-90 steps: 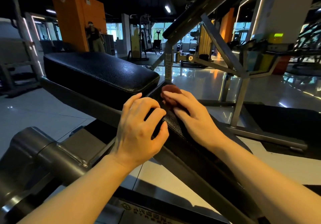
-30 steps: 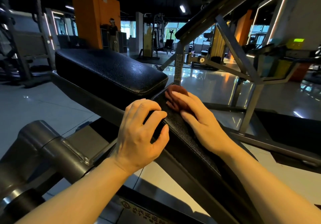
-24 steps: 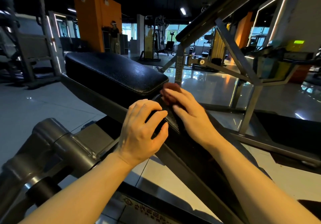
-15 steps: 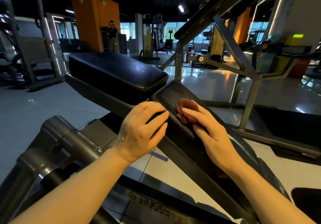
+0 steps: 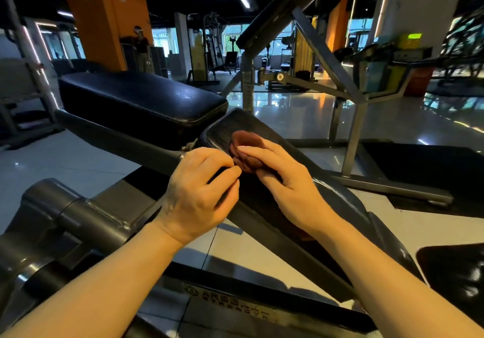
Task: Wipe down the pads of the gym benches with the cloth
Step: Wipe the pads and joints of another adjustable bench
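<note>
Cloth (image 5: 246, 151) sits at narrow pad's (image 5: 327, 191) far end, pressed under right hand (image 5: 281, 177) straight fingers (image 5: 251, 150); left hand (image 5: 199, 188) curls round the near-left edge. Pad's long axis runs near-right: unwiped run lies there.

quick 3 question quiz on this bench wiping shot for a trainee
1. True or false: the right hand presses the cloth onto the narrow pad.
2. What colour is the cloth: A blue, B reddish brown, C white?
3. Which hand holds the near edge of the narrow pad?

Key: 1 true; 2 B; 3 the left hand, whose fingers curl over the edge beside the cloth. The wide pad lies untouched behind.
</note>
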`<state>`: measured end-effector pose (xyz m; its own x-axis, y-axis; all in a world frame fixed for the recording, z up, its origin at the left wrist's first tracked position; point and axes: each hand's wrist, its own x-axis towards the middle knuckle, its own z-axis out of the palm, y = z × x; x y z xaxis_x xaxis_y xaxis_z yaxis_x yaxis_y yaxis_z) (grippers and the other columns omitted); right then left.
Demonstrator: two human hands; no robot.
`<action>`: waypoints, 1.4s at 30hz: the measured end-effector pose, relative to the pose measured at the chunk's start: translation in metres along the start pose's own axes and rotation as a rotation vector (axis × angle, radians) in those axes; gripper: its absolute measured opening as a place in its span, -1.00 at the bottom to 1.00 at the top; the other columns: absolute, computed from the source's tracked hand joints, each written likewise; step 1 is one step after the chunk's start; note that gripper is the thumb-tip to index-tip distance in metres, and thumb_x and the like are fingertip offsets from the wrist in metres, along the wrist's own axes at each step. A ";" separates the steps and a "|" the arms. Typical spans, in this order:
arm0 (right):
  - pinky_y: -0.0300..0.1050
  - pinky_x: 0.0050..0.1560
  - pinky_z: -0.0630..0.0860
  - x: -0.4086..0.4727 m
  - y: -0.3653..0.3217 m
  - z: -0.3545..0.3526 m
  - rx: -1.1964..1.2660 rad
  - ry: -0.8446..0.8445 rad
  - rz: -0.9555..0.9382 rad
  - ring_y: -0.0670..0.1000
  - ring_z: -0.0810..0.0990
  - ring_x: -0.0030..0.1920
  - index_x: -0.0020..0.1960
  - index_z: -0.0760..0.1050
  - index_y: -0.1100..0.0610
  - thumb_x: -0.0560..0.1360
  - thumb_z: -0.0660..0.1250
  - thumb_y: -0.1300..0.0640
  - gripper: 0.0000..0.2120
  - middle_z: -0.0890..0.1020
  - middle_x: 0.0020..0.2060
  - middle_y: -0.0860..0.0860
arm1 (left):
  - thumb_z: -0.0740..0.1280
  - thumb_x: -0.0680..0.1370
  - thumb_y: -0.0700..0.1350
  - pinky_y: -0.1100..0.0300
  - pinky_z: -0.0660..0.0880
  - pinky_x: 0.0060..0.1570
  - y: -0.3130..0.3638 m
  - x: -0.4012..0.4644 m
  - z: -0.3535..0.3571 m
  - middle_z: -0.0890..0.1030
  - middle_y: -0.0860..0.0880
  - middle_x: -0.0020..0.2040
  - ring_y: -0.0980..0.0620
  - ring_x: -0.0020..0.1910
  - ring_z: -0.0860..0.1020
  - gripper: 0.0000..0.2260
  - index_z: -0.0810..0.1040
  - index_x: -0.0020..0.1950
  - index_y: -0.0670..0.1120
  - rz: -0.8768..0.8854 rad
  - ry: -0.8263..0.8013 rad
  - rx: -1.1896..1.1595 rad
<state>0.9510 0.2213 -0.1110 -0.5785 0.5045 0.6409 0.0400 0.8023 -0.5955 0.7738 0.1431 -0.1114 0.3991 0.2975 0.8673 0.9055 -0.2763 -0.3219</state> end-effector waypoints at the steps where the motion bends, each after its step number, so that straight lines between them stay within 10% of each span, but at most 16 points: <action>1: -0.16 0.46 0.26 -0.014 0.007 -0.006 -0.010 0.002 0.022 -0.22 0.26 0.44 0.39 0.43 -0.08 0.57 0.21 0.31 -0.53 0.35 0.43 -0.18 | 0.39 0.48 -0.19 0.06 0.47 0.02 0.002 -0.001 0.002 0.63 -0.18 -0.08 -0.11 -0.04 0.54 -0.85 0.66 -0.01 -0.23 0.038 -0.031 0.000; 7: 0.06 0.48 0.25 -0.091 0.044 -0.040 -0.074 0.063 0.188 -0.22 0.25 0.45 0.37 0.39 -0.28 0.54 0.14 0.10 -0.54 0.35 0.42 -0.29 | 0.37 0.49 -0.19 -0.01 0.49 0.11 0.021 -0.003 0.014 0.63 -0.19 -0.01 -0.13 0.04 0.53 -0.78 0.65 0.09 -0.23 0.239 -0.130 -0.023; 16: -0.27 0.44 0.22 -0.021 0.016 -0.013 -0.033 0.006 0.064 -0.21 0.25 0.44 0.43 0.38 -0.01 0.60 0.17 0.29 -0.56 0.33 0.44 -0.13 | 0.32 0.54 -0.16 -0.04 0.48 0.18 0.026 -0.004 0.019 0.63 -0.22 0.07 -0.16 0.10 0.54 -0.76 0.63 0.14 -0.23 0.250 -0.204 -0.021; 32: -0.26 0.48 0.17 -0.100 0.046 -0.053 -0.087 0.045 0.226 -0.29 0.24 0.42 0.38 0.39 -0.14 0.58 0.19 0.33 -0.50 0.36 0.40 -0.28 | 0.23 0.54 -0.12 -0.03 0.44 0.21 0.045 0.009 0.009 0.57 -0.21 0.17 -0.16 0.18 0.50 -0.66 0.54 0.26 -0.23 0.384 -0.455 0.031; 42: -0.25 0.46 0.08 -0.156 0.063 -0.086 -0.084 0.030 0.310 -0.25 0.14 0.48 0.29 0.38 -0.30 0.57 0.21 0.31 -0.47 0.31 0.43 -0.28 | 0.25 0.49 -0.06 0.06 0.28 0.29 0.122 0.006 0.018 0.54 -0.16 0.19 -0.13 0.20 0.45 -0.58 0.52 0.29 -0.23 0.113 -0.573 0.058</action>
<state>1.1135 0.2209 -0.2068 -0.5044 0.7369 0.4501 0.2782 0.6322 -0.7232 0.8894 0.1278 -0.1527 0.4933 0.7201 0.4880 0.8528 -0.2896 -0.4346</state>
